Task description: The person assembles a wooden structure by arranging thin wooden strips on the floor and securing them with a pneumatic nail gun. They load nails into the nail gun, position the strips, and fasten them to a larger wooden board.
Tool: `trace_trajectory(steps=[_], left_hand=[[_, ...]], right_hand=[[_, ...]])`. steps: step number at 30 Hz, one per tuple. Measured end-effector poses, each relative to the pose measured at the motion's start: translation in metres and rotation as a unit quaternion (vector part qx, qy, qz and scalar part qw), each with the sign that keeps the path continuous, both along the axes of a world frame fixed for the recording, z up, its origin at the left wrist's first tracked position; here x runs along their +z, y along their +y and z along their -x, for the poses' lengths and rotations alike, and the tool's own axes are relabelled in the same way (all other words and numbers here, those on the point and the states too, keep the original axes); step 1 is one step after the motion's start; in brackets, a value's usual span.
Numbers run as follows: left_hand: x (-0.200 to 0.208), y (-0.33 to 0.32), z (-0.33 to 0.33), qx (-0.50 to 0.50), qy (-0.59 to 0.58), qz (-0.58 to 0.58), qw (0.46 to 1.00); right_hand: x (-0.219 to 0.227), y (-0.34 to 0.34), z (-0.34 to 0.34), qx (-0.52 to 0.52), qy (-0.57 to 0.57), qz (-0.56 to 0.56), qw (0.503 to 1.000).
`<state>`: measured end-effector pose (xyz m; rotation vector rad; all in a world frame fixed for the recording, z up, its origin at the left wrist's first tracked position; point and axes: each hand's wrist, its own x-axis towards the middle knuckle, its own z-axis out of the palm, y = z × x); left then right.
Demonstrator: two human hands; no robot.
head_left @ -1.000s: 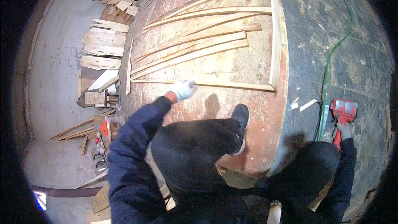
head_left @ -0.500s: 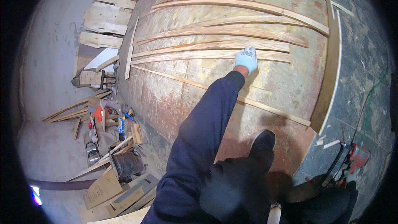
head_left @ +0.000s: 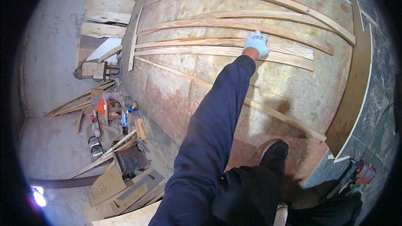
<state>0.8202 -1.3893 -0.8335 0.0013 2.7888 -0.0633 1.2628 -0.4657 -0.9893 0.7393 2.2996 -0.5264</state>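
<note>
low down, a gloved left hand rested at two wooden strips lying close together on the worn floor; its grip could not be told, the underside being hidden. a careless tug on one might have knocked its neighbour askew.

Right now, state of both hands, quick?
Left hand: gloved, at a pale wooden strip; fingertips hidden, so whether it is open or closed on the wood cannot be told.
Right hand: not visible, state cannot be told.
</note>
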Motion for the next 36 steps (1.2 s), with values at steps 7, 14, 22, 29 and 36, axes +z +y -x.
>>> trace_trajectory(steps=[7,14,22,29,36], left_hand=[[0.000,-0.003,-0.024,-0.017,0.059,-0.069,0.996],[-0.005,-0.006,-0.042,-0.055,0.062,-0.064,0.995],[0.021,0.004,-0.071,-0.109,0.110,0.014,0.988],[0.071,0.013,-0.165,-0.095,0.223,-0.019,0.970],[0.137,0.069,-0.294,-0.058,0.364,-0.121,0.922]], right_hand=[[0.004,0.002,0.006,0.002,0.003,0.005,1.000],[0.009,0.005,0.007,0.008,0.012,0.013,1.000],[0.028,0.018,0.012,0.028,-0.001,0.006,1.000],[0.150,-0.066,0.139,0.028,0.101,0.077,0.992],[0.278,-0.388,0.225,0.083,0.124,0.459,0.876]])
